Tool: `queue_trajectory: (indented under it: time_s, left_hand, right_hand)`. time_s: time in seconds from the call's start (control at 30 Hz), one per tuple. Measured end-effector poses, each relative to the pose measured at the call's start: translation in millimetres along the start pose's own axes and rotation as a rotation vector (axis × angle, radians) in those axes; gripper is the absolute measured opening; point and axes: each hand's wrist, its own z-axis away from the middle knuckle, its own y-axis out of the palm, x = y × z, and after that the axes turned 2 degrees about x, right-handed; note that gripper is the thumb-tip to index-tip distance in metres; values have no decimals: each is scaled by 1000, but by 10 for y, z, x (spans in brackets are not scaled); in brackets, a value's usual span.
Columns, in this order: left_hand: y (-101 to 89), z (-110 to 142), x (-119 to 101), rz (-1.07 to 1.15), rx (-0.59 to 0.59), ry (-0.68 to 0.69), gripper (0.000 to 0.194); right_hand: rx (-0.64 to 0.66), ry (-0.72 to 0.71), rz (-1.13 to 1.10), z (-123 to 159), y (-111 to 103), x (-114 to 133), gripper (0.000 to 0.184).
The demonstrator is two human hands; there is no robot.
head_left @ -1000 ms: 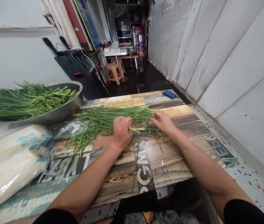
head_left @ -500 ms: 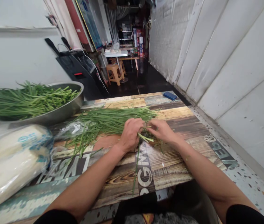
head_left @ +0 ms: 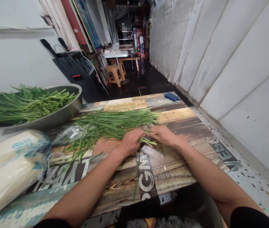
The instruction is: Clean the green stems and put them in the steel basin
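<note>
A pile of garlic chives (head_left: 115, 120) lies across the table, pale stem ends to the right. My left hand (head_left: 131, 140) is closed around a few chives at the pile's near side; their cut ends (head_left: 150, 142) stick out to the right of its fingers. Close beside it, my right hand (head_left: 164, 135) is pinched on the stem end of a chive, its fingertips almost touching the left hand and partly hidden. One long loose chive (head_left: 136, 177) hangs down toward the table's near edge below my left hand.
At left stands a metal basin (head_left: 71, 110) heaped with more chives (head_left: 37, 106). In front of it lies a clear plastic bag of long white food (head_left: 8, 171). A crumpled clear bag (head_left: 74, 133) touches the pile. A small blue box (head_left: 172, 96) sits at the far corner.
My right hand has turned over slightly and its fingers have closed in toward the stems. My left hand has dropped a little toward me, still holding its chives. The view has shifted slightly.
</note>
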Motion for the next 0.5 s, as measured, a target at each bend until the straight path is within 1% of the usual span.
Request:
queue_trajectory:
  time_s: [0.13, 0.2, 0.27, 0.37, 0.4, 0.43, 0.5]
  left_hand:
    - [17, 12, 2, -43, -19, 15, 22]
    - [21, 39, 39, -65, -43, -29, 22]
    - [8, 74, 92, -75, -95, -109, 22]
    - [-23, 102, 150, -42, -187, -208, 22]
    - [-30, 100, 154, -25, -201, -215, 21]
    - [-32, 91, 150, -11, -204, -211, 21]
    - [-27, 62, 122, 4, -191, -177, 20]
  right_hand:
    - [87, 23, -143, 17, -143, -62, 32]
    - [63, 91, -198, 54, -240, -163, 36]
    - [-57, 203, -244, 99, -332, -294, 38]
    - [-307, 385, -287, 134, -392, -433, 38]
    - [-358, 409, -301, 129, -379, -436, 36]
    - [-381, 405, -314, 118, -348, -413, 33]
    - [-355, 316, -329, 80, -245, -306, 33]
